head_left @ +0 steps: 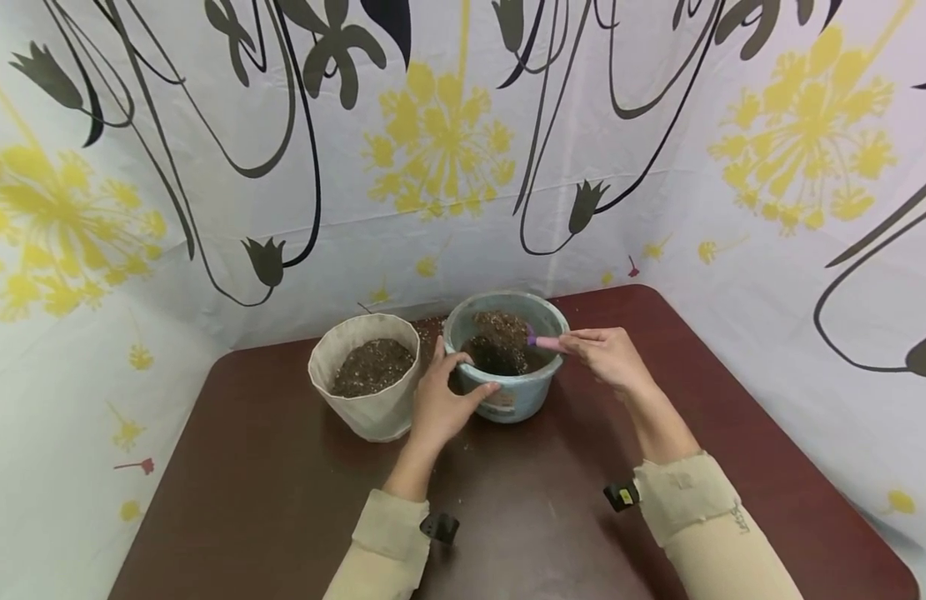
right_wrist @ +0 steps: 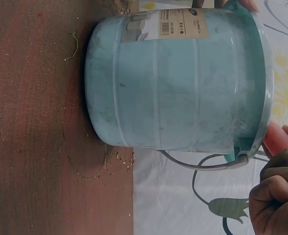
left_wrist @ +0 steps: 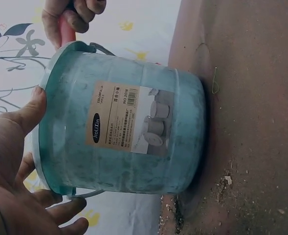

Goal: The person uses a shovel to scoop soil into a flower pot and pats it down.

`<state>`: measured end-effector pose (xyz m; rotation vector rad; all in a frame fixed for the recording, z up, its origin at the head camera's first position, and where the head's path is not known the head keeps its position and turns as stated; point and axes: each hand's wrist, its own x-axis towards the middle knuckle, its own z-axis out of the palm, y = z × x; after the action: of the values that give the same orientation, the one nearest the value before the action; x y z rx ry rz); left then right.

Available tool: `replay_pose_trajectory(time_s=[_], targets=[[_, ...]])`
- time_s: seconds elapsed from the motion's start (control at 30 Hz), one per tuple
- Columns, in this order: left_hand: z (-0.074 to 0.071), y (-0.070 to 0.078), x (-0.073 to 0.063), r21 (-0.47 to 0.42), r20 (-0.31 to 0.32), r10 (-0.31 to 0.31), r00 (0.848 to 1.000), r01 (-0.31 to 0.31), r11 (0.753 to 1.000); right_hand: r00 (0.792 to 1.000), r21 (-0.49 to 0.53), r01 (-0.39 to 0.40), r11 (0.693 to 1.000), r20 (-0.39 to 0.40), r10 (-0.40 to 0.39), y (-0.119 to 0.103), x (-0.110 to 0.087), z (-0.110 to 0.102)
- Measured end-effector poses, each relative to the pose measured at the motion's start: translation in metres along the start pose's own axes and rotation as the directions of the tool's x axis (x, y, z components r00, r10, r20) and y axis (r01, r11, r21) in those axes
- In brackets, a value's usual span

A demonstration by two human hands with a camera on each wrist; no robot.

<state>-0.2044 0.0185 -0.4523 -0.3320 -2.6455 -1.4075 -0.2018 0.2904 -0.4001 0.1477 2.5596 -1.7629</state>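
Observation:
A light blue-green plastic bucket (head_left: 524,398) with a paper label (left_wrist: 129,117) stands on the table, dark soil inside it. My left hand (head_left: 442,400) grips its near-left rim, thumb at the front and fingers spread around the side. In my right hand (head_left: 611,357) is the pink handle of a hand trowel (head_left: 547,342) with a purple neck. A heap of crumbly soil (head_left: 500,325) covers the trowel's blade, inside the bucket's mouth. In the right wrist view the pink handle (right_wrist: 279,139) crosses close over the rim, beside the bucket's wire handle (right_wrist: 197,165).
Left of the bucket stands a whitish pot (head_left: 372,414) with a wavy rim, partly filled with soil (head_left: 374,367). Soil crumbs (left_wrist: 227,181) lie on the dark red-brown table (head_left: 267,483). A patterned cloth (head_left: 463,242) hangs behind the table's far edge and along its sides.

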Motion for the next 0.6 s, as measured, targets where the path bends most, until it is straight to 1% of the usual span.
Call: replay_pose_trajectory(time_s=[0.1,0.2,0.3,0.4,0.47,0.53,0.6], targets=[[-0.003,0.002,0.0,0.021,0.028,-0.002,1.0,0.002,1.0,1.0,0.003,0.021,1.0,0.004,-0.021,0.001,-0.002,0.002],[-0.009,0.007,0.004,0.039,0.076,0.014,0.997,-0.017,0.999,0.999,0.011,0.051,0.999,0.017,-0.051,0.0,-0.002,0.003],[-0.017,0.012,0.007,0.034,0.124,0.038,0.992,-0.042,0.999,0.998,-0.011,0.065,0.998,0.021,-0.064,-0.003,0.0,0.001],[-0.026,0.015,0.009,0.032,0.154,0.078,0.985,-0.084,0.996,0.998,-0.035,0.062,0.997,0.025,-0.061,-0.007,0.002,-0.001],[-0.033,0.016,0.009,0.033,0.161,0.102,0.982,-0.108,0.994,0.997,-0.041,0.068,0.997,0.026,-0.067,-0.011,0.004,-0.002],[-0.042,0.016,0.01,0.047,0.148,0.12,0.982,-0.129,0.991,0.997,-0.032,0.073,0.997,0.041,-0.072,-0.016,0.006,-0.002],[-0.05,0.014,0.011,0.068,0.125,0.119,0.985,-0.128,0.989,0.995,-0.029,0.083,0.996,0.053,-0.081,-0.02,0.008,-0.001]])
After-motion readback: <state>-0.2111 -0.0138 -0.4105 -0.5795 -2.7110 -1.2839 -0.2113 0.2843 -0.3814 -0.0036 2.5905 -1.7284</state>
